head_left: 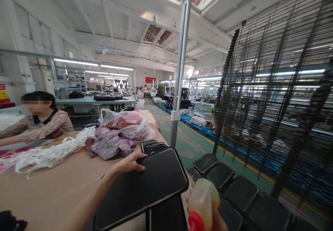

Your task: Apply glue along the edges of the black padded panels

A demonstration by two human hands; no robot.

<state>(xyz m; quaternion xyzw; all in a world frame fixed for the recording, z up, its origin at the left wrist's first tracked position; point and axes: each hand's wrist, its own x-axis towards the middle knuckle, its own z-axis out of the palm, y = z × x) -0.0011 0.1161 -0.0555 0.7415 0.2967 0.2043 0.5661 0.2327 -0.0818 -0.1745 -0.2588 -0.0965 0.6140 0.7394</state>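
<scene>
My left hand (pixel 132 163) grips the far left edge of a flat black rectangular panel (pixel 156 179) with rounded corners and a pale line along its rim. Its thumb lies on top; the other fingers go out of sight at the edge. In my right hand (pixel 218 219), right of the panel, is a translucent yellowish squeeze bottle (pixel 204 198), its red cap (pixel 195 221) towards me. Under the held panel another black panel (pixel 168 215) shows in part. Just beyond it several more black panels (pixel 153 147) lie stacked at the table's edge.
White strips (pixel 59 151), crumpled purple fabric (pixel 111 144) and a clear plastic bag (pixel 130 121) lie on the brown-covered table (pixel 62 182). A co-worker (pixel 44 120) sits at the left. Behind the table stands a metal post (pixel 179 68); at right are more black panels (pixel 241 193) and a wire rack (pixel 265 82).
</scene>
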